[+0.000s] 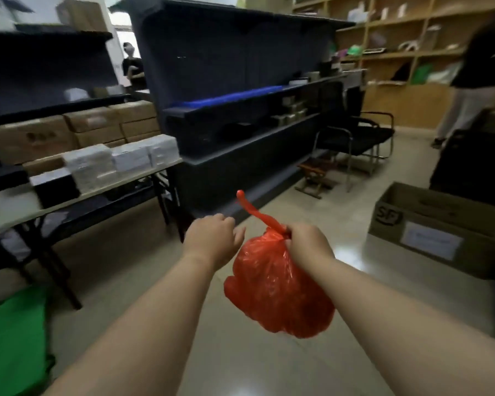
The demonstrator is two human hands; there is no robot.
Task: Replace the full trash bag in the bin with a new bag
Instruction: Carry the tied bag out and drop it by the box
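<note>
right hand [307, 241] fisted on red bag [277, 290] neck, left hand [215, 238] loose beside

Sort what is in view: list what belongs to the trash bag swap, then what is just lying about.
Belongs to the job:
red trash bag, gathered at the neck
right hand, its grip closed on that neck
left hand, loosely open beside it

Just lying about:
open cardboard box on the floor
black chair
green cloth
stacked white boxes on the folding table
</note>
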